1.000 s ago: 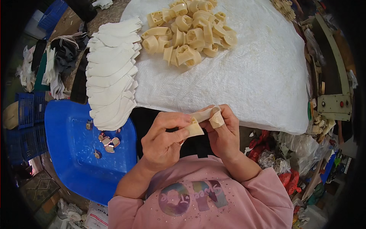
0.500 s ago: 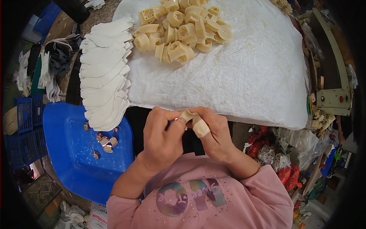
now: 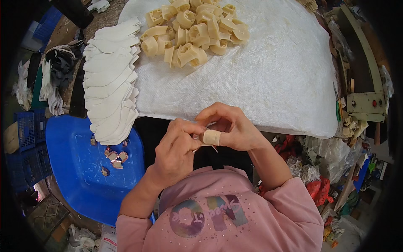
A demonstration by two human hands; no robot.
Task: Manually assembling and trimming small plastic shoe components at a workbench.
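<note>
Both hands meet just before the near edge of the white woven sack surface. My left hand is closed, its thumb and fingertips pinched together at the tip of my right thumb. My right hand curls its fingers over, with a beige wrap round its thumb. Whatever they grip between them is small and almost wholly covered by the fingers; a thin strip shows under the right thumb. Beyond the hands lies a heap of cream, curved, hollow moulded pieces. Left of it, white insole-shaped sheets overlap in a long row.
A blue plastic basin on the left holds several small pieces with shiny pinkish edges. The white woven sack surface fills the middle. At the right stand a pale green machine frame and crumpled clear plastic bags.
My right hand has rolled over, its fingers lifting and its thumb turning sideways toward the left hand. The cream curved piece seen between the fingertips is now mostly hidden. The view has shifted slightly.
</note>
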